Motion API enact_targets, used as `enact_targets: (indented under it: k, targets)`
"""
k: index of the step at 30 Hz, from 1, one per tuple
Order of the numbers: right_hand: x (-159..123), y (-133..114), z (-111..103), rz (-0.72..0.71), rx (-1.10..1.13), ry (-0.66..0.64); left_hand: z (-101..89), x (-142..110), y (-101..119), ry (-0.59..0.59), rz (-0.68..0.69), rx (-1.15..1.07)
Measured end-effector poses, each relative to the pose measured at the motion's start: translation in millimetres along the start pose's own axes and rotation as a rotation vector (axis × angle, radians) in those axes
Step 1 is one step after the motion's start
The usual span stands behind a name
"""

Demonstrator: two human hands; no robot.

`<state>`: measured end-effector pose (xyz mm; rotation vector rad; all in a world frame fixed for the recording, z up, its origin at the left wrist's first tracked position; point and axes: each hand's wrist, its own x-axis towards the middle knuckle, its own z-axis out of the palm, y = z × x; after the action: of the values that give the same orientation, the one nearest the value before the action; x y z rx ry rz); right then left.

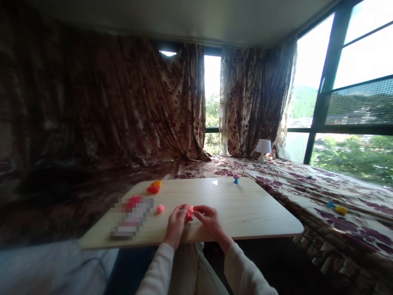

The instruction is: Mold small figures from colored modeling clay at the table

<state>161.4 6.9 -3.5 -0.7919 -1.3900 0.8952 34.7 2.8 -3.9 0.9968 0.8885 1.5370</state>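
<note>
Between my hands is a soft-looking pink lump (189,213) with pointed bumps, like modelling clay, above the near part of the table. My left hand (176,224) grips its left side, the fingers bent around it. On the other side, my right hand (211,221) pinches its edge between thumb and fingers. Parts of the lump are hidden by the fingers. A small pink ball (160,209) lies on the table to the left of my left hand, apart from it.
The pale wooden table (251,217) has rounded corners. On it are a red and orange piece (154,187), a blurred-out box (132,221) beside something red, and a small blue figure (236,179). A white lamp (263,149) and blue and yellow pieces (340,209) rest on the flowered cover.
</note>
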Motion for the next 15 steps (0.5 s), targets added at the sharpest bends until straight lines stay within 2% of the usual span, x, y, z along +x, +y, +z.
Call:
enact_targets:
  k: [8,15]
  targets:
    - [-0.9,1.8,1.0,0.014,-0.009,0.03,0.3,-0.8,-0.4,-0.03,0.015,0.047]
    - [1.0,1.9,0.4,0.025,-0.037,0.035,-2.0,-0.9,-2.6,0.021,0.033,0.037]
